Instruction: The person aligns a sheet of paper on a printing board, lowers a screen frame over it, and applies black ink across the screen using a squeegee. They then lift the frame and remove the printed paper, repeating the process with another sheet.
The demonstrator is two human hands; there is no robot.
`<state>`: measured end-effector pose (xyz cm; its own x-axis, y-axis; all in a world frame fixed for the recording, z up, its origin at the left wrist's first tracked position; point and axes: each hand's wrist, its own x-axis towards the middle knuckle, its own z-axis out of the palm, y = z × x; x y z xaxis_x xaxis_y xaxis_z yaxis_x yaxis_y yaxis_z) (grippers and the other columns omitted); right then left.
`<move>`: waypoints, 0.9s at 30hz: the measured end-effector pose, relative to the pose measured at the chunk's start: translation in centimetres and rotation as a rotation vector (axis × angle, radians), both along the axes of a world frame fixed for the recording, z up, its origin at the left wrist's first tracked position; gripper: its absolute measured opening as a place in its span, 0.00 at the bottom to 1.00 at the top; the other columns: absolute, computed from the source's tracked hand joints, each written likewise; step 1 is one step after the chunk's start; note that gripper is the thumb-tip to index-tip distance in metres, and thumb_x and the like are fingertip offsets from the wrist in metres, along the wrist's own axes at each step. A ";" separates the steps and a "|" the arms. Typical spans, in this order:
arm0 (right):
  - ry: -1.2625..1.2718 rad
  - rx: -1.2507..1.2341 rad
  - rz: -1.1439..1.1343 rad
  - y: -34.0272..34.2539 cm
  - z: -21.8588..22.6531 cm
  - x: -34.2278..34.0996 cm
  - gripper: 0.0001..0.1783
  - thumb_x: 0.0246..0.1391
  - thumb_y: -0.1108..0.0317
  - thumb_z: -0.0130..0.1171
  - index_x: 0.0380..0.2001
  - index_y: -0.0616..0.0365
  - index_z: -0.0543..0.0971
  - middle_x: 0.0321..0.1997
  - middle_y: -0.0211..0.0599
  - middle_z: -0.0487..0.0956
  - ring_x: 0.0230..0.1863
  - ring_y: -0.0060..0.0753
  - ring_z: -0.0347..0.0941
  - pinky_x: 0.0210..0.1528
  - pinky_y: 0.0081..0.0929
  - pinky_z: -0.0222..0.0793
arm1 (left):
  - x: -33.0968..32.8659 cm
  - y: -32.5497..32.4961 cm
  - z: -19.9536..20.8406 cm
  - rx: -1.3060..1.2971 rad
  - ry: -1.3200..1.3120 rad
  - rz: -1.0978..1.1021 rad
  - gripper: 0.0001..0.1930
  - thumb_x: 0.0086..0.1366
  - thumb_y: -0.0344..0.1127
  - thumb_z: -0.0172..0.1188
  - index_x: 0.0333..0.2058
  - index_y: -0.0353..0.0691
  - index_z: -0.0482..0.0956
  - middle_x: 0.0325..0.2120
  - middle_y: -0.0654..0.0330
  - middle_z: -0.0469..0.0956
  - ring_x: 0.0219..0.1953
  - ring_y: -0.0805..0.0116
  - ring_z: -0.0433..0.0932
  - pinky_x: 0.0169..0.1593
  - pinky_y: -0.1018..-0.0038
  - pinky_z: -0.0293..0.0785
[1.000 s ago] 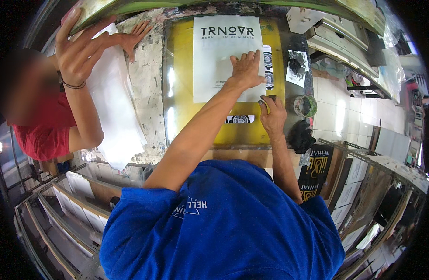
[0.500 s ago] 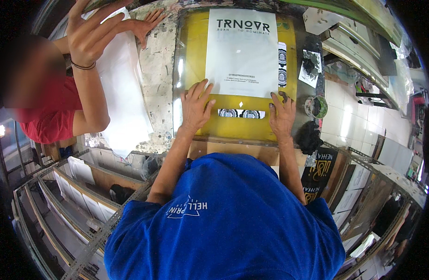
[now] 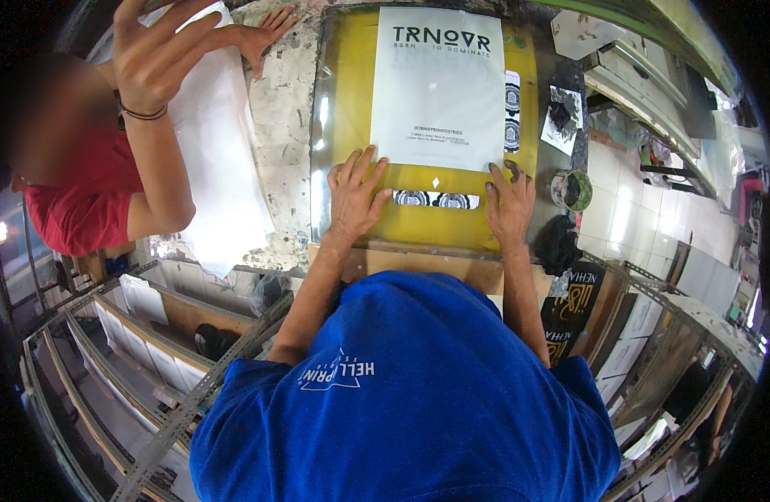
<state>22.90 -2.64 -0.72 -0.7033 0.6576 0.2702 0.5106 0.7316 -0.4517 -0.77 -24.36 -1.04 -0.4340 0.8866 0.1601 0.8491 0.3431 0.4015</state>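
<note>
Steadying a printed white sheet (image 3: 439, 100) at its near edge, the person works with both palms down; the sheet lies on a glossy yellow panel (image 3: 351, 92), toward its far side. The left hand (image 3: 354, 197) is at the near left corner, fingers moderately spread, gripping nothing. The right hand (image 3: 510, 201) is at the near right corner, fingers loosely bent and slightly apart; no pinch on the paper shows. Just nearer, between the hands, lies a short patterned strip (image 3: 436, 200); a second strip (image 3: 512, 111) lies along the sheet's right edge. Good handling here probably means light, even fingertip pressure at both corners, the sheet kept flat and square, the dark-smudged right fingertips (image 3: 512, 168) off the print, and both strips undisturbed.
</note>
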 end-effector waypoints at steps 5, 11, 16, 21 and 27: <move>-0.006 -0.001 -0.015 0.0 -0.3 0.0 0.23 0.52 0.71 0.64 0.54 0.52 0.83 0.59 0.45 0.75 0.57 0.55 0.68 0.60 0.49 0.65 | 0.0 0.0 0.0 0.004 -0.002 0.007 0.28 0.66 0.48 0.61 0.62 0.44 0.76 0.69 0.54 0.66 0.69 0.51 0.61 0.67 0.50 0.51; -0.008 -0.013 -0.010 0.1 -0.3 0.0 0.23 0.52 0.71 0.65 0.53 0.53 0.83 0.59 0.45 0.75 0.57 0.54 0.68 0.60 0.48 0.65 | -0.1 0.0 -0.1 0.016 -0.011 0.008 0.27 0.66 0.48 0.61 0.61 0.44 0.77 0.69 0.55 0.66 0.69 0.52 0.61 0.67 0.50 0.51; 0.010 -0.018 -0.011 0.3 -0.3 -0.1 0.22 0.51 0.70 0.66 0.53 0.53 0.84 0.58 0.46 0.75 0.57 0.54 0.68 0.60 0.47 0.65 | -0.1 0.0 -0.2 0.005 -0.015 0.015 0.28 0.67 0.51 0.60 0.62 0.46 0.77 0.69 0.56 0.66 0.70 0.54 0.61 0.67 0.52 0.50; 0.013 -0.017 -0.009 0.3 -0.2 -0.2 0.22 0.51 0.70 0.66 0.53 0.53 0.84 0.57 0.46 0.76 0.57 0.54 0.68 0.60 0.47 0.65 | 0.0 0.1 0.1 0.030 -0.028 0.020 0.28 0.63 0.46 0.64 0.61 0.45 0.78 0.68 0.55 0.67 0.69 0.52 0.62 0.67 0.51 0.51; 0.006 -0.041 -0.019 0.2 -0.2 -0.1 0.23 0.51 0.71 0.66 0.53 0.53 0.84 0.57 0.46 0.76 0.58 0.53 0.68 0.62 0.47 0.65 | 0.0 0.0 0.0 0.012 -0.020 0.026 0.28 0.63 0.47 0.64 0.60 0.46 0.78 0.69 0.56 0.67 0.69 0.52 0.62 0.67 0.50 0.51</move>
<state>22.75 -2.46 -0.94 -0.6889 0.6817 0.2465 0.5218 0.7024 -0.4841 -0.79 -24.32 -1.03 -0.4599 0.8732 0.1614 0.8317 0.3600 0.4227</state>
